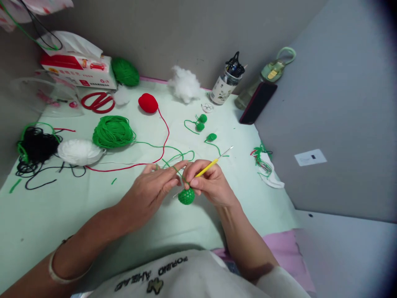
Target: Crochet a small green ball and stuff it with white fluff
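My right hand (211, 182) is closed round a yellow-handled crochet hook (207, 167), one metal end pointing up and right. Just under its fingertips hangs a small green crocheted ball (186, 196); its top edge is partly hidden by the fingers. A thin metal tip shows beside the ball on the left. My left hand (151, 186) is left of the ball, index finger stretched out, the other fingers curled, with green yarn running at its fingers. That strand leads back to a green yarn skein (114, 131). Small green crocheted pieces (201, 123) lie beyond my hands.
At left are white yarn (81, 152), tangled black yarn (39, 145), red scissors (98, 102) and a tissue box (89, 70). Behind lie red yarn (148, 103) and white stuffing (185, 85). A pen jar (221, 89), bottle (257, 89) and phone (258, 102) stand by the right partition.
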`<state>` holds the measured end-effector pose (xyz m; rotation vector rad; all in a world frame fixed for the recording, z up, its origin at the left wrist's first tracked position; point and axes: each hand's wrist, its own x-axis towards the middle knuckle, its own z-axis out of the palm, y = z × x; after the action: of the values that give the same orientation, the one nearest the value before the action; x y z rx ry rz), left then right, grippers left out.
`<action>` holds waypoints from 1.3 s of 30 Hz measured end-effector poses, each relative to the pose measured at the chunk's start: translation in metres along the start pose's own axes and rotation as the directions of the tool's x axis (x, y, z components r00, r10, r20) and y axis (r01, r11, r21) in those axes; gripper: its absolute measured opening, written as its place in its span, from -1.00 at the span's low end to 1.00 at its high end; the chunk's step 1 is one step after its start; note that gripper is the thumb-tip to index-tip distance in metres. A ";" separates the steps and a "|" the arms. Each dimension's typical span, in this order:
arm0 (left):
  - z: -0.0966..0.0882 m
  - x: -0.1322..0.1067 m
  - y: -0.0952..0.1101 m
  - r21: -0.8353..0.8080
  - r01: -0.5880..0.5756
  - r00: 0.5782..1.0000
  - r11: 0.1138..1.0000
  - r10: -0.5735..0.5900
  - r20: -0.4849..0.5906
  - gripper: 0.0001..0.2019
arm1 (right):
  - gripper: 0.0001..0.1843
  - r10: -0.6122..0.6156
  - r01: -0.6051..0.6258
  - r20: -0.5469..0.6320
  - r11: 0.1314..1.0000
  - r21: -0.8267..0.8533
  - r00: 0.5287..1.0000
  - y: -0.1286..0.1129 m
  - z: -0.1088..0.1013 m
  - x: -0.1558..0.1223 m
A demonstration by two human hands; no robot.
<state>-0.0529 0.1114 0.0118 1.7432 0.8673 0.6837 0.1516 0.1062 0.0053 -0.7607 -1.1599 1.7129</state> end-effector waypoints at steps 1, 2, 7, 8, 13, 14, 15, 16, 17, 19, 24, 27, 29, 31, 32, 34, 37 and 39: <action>0.000 -0.001 0.002 -0.126 0.063 0.996 0.990 -0.055 0.069 -0.67 | -0.83 0.005 -0.005 0.015 1.000 -0.010 1.000 -0.001 0.000 0.000; 0.000 -0.001 0.005 -0.253 0.139 0.984 0.957 -0.103 0.148 -0.62 | -0.82 0.006 -0.005 0.029 1.000 -0.016 1.000 -0.001 -0.001 0.000; 0.008 -0.002 0.007 -0.651 0.399 0.907 0.646 -0.176 0.381 -0.50 | -0.88 -0.029 0.030 0.067 1.000 -0.008 0.997 0.000 -0.002 -0.001; 0.010 -0.002 0.005 -0.694 0.418 0.902 0.587 -0.177 0.393 -0.50 | -0.88 -0.033 0.034 0.069 0.999 -0.009 0.997 0.001 -0.003 -0.001; 0.017 -0.001 -0.001 -0.819 0.473 0.881 0.326 -0.203 0.428 -0.67 | -0.81 -0.005 0.005 0.030 1.000 0.000 1.000 0.004 -0.005 -0.001; 0.018 -0.001 -0.001 -0.829 0.477 0.878 0.294 -0.206 0.432 -0.69 | -0.79 -0.004 0.004 0.026 1.000 0.005 1.000 0.005 -0.005 -0.001; 0.018 -0.001 -0.001 -0.835 0.476 0.878 0.277 -0.208 0.431 -0.70 | -0.79 -0.005 0.005 0.027 1.000 0.010 1.000 0.005 -0.005 -0.001; 0.018 -0.001 -0.001 -0.839 0.471 0.880 0.272 -0.208 0.427 -0.70 | -0.78 -0.006 0.006 0.033 1.000 0.014 0.999 0.006 -0.005 -0.001; 0.018 -0.001 -0.001 -0.842 0.464 0.884 0.276 -0.204 0.421 -0.71 | -0.78 -0.003 0.003 0.044 1.000 0.017 0.999 0.006 -0.005 -0.001; 0.019 -0.001 0.000 -0.845 0.451 0.891 0.286 -0.196 0.409 -0.71 | -0.78 0.013 -0.015 0.066 1.000 0.022 0.998 0.006 -0.005 -0.001; 0.020 0.000 -0.001 -0.864 0.422 0.907 0.276 -0.119 0.405 -0.69 | -0.77 0.056 -0.060 0.117 0.998 0.031 0.992 0.001 -0.001 -0.002; 0.019 0.000 -0.004 -0.857 0.415 0.907 0.305 -0.071 0.415 -0.66 | -0.81 0.084 -0.093 0.129 0.994 0.065 0.988 -0.006 0.003 -0.004; 0.018 0.000 -0.005 -0.836 0.409 0.908 0.365 -0.074 0.412 -0.56 | -0.84 0.135 -0.145 0.124 0.986 0.078 0.983 -0.012 0.007 -0.006; 0.017 0.000 -0.006 -0.807 0.406 0.911 0.428 -0.126 0.392 -0.40 | -0.86 0.195 -0.202 0.088 0.976 0.086 0.977 -0.017 0.011 -0.008; 0.018 0.000 -0.005 -0.796 0.399 0.916 0.456 -0.167 0.363 -0.33 | -0.85 0.222 -0.226 0.055 0.970 0.094 0.973 -0.018 0.013 -0.009; 0.019 0.001 -0.005 -0.774 0.376 0.924 0.509 -0.263 0.276 -0.24 | -0.81 0.254 -0.247 -0.036 0.960 0.128 0.967 -0.017 0.016 -0.009; 0.026 0.001 -0.005 -0.697 0.325 0.929 0.639 -0.352 0.111 -0.25 | -0.77 0.273 -0.239 -0.169 0.951 0.195 0.947 -0.008 0.021 -0.008; 0.031 0.001 -0.007 -0.594 0.290 0.935 0.750 -0.356 0.006 -0.30 | -0.75 0.289 -0.232 -0.246 0.943 0.238 0.925 0.001 0.023 -0.008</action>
<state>-0.0295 0.0971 -0.0047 0.9708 0.8845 0.7192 0.1351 0.0899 0.0130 -1.0254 -0.7000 1.8379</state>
